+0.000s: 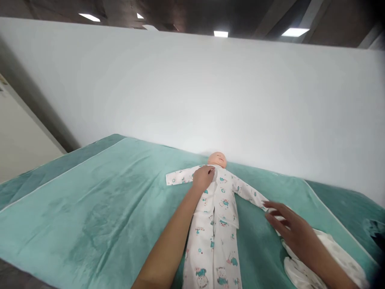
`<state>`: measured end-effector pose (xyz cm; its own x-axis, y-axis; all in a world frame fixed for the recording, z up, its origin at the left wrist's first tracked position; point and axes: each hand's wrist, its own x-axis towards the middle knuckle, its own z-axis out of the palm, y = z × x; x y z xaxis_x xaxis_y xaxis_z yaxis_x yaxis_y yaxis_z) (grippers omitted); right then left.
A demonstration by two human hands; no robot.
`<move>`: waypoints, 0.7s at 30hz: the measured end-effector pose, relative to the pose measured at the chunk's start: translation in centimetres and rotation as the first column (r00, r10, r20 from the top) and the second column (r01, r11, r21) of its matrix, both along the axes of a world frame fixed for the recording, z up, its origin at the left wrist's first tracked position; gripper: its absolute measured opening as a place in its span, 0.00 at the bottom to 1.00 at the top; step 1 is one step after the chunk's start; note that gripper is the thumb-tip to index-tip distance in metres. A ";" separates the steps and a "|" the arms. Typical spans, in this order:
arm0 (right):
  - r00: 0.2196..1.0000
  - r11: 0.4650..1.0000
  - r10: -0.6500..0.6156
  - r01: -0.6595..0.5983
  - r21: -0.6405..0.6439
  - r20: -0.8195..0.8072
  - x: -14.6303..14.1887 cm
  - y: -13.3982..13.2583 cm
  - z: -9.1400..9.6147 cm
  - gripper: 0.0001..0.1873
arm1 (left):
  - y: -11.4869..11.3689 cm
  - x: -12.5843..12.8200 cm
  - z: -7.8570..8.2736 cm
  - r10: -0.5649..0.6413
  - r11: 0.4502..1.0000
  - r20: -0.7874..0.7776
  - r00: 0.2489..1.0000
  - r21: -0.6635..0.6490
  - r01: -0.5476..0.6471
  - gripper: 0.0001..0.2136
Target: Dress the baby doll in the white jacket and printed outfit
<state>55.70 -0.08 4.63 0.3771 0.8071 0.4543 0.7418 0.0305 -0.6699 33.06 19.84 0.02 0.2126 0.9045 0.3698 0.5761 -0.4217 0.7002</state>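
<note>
A baby doll lies face up in a white long-sleeved baby shirt (224, 190) printed with small teal and red figures. Its head (217, 159) rests near the wall. Matching printed trousers (204, 249) cover the lower body, overlapped by the shirt's hem. My left hand (204, 177) is closed at the chest just below the neck, its fingertips pinching the shirt's front edge. At the cuff of the right-side sleeve (249, 194) is my right hand (285, 222), fingers apart, with the fingertips touching the cuff. The other sleeve stretches out flat to the left.
A teal plush cover (120, 208) spreads under the doll, with a darker border and a thin pale line. Crumpled white cloth (333, 249) lies beneath and beside my right forearm. A white wall (192, 92) rises behind; a pale panel (24, 124) stands at far left.
</note>
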 end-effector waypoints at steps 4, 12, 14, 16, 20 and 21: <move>0.982 0.953 0.180 -0.158 -0.260 0.061 -8.5 9.8 0.3 0.20 | 0.5 0.2 -0.4 -0.070 0.997 -0.099 0.993 0.014 0.072 0.15; 0.965 0.894 0.036 0.084 -0.439 0.258 -10.4 18.9 -3.7 0.16 | 0.8 -0.2 -1.5 -0.075 0.997 -0.186 0.980 -0.005 0.076 0.18; 0.977 0.917 0.020 0.067 -0.392 0.214 -9.7 18.9 -4.5 0.16 | 0.7 0.0 -1.2 -0.072 0.997 -0.215 0.974 -0.010 0.072 0.19; 0.993 0.941 0.008 0.031 -0.337 0.115 -9.1 18.8 -5.0 0.16 | 0.7 0.2 -0.9 -0.081 0.997 -0.237 0.968 -0.017 0.080 0.19; 0.990 0.979 -0.036 0.008 -0.205 -0.137 -8.6 18.8 -5.1 0.14 | 0.7 0.5 -0.7 -0.079 0.997 -0.245 0.966 -0.030 0.074 0.18; 0.983 0.982 -0.051 0.017 -0.190 -0.175 -8.6 18.7 -5.0 0.13 | 0.7 0.5 -0.7 -0.076 0.997 -0.234 0.969 -0.028 0.072 0.18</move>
